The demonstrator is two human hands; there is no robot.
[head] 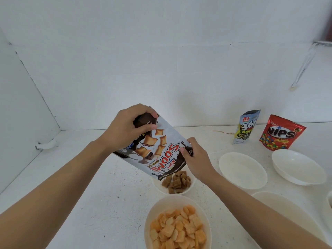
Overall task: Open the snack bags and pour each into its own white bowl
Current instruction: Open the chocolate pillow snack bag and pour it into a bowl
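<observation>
1. Your left hand (129, 130): fingers and thumb curled round the upturned bottom end of the Soomi bag (158, 151), gripping it from above.
2. Your right hand (197, 159): thumb and fingers pinching the bag's right edge, lower down, near the mouth.
3. Soomi bag: held in the air between both hands, upside down and tilted, with its open mouth pointing down, just over the small white bowl (159, 186).
4. Brown pillow snacks (177, 182): heaped in that small bowl, directly under the bag's mouth.
5. Nearer white bowl (152, 209): sits just in front of the small one, filled with orange puffed snacks (177, 229).
6. Empty white bowls: one (242, 170) right of your right hand, one (298, 167) further right, one (287, 211) partly behind your right forearm.
7. A1 360 Kuaci pouch (246, 127) and red Nips bag (282, 134): standing upright side by side at the back of the white counter (100, 177), against the wall.
</observation>
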